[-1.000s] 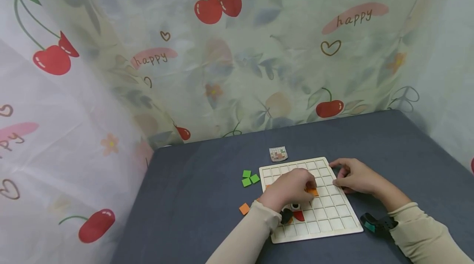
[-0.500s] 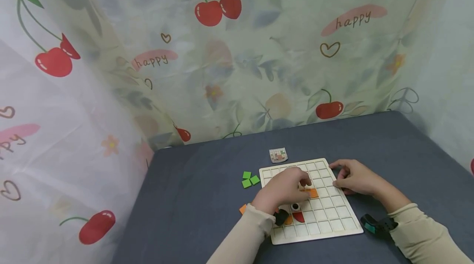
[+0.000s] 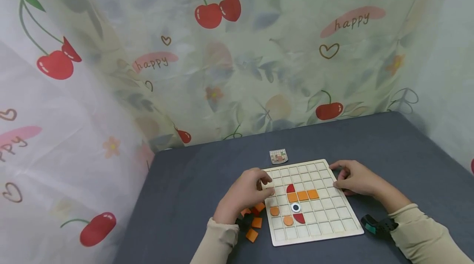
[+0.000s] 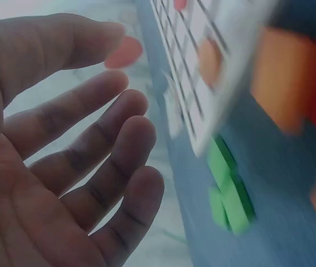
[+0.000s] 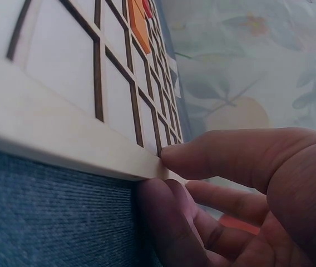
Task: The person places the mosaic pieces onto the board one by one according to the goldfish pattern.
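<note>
A pale wooden grid board lies on the dark table. Three orange square tiles form a row in its cells, with a red quarter-round tile directly above the row's left end. Below sit a white eye tile, another red tile and two orange discs. My left hand hovers at the board's left edge; in the left wrist view its fingers are loosely bent around nothing. My right hand pinches the board's right rim, thumb on top.
Loose orange tiles and a red one lie left of the board, partly behind my left wrist. Several green tiles show in the left wrist view. A small patterned card lies beyond the board. Printed curtains surround the table.
My left hand has left the orange tiles on the board and moved left to the board's edge, uncovering the row. The right hand stays at the rim.
</note>
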A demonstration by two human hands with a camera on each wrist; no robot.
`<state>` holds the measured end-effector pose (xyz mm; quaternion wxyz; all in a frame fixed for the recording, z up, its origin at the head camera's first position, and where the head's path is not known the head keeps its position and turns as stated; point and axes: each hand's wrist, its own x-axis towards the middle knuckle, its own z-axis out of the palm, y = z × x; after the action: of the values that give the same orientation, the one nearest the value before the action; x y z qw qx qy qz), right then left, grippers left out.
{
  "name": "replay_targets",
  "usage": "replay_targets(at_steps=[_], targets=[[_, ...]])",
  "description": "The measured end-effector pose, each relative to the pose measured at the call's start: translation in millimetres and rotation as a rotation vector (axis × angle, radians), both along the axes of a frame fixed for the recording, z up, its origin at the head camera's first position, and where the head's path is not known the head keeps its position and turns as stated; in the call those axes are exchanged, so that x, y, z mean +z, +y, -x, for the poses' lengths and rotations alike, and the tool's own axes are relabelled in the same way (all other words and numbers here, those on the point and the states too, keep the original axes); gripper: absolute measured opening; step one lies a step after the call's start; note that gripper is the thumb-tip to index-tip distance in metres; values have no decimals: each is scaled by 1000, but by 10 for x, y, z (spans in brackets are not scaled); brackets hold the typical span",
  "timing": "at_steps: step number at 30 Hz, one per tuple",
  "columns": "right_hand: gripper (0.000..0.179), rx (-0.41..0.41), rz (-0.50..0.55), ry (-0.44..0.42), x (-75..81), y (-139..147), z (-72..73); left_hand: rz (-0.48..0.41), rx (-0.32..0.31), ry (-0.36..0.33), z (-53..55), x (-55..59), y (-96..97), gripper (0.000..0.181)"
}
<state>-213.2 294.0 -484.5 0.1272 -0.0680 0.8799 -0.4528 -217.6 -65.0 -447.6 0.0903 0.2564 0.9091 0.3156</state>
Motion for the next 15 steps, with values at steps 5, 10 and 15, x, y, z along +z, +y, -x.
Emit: replay_targets(at_steps=[5,10,15], targets=[[63,-10,-7,-7,-19,-12,-8,-4,46,-29,-35,-108,-291,21],[63,-6,-5,-4,-32,-9,-11,16,44,-39,-84,-127,-489,23],[64,-11,0,-8,-13,-11,-5,26,51,-16,-127,-103,-619,24]])
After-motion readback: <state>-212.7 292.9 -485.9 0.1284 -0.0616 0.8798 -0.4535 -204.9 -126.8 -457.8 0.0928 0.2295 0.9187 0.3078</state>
